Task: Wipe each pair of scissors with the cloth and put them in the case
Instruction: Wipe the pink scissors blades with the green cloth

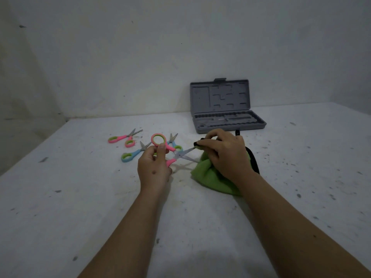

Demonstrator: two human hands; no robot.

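Scissors (176,155), pink-handled, light and stiff, blades splayed: pinched at handles by left hand (154,167), upper blade tip pinched through soft green cloth (212,177) by right hand (224,155); handles judged safest grip.

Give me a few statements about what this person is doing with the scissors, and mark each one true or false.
1. The left hand holds a pink-handled pair of scissors with its blades spread open. True.
2. The right hand pinches the green cloth around one blade tip. True.
3. The grey case is closed. False: its lid stands open against the wall.
4. Scissors already lie in the case. False: none can be seen there; three other pairs lie on the table, left of the hands.
5. All the loose pairs have pink handles. False: two are blue with green, one is pink.
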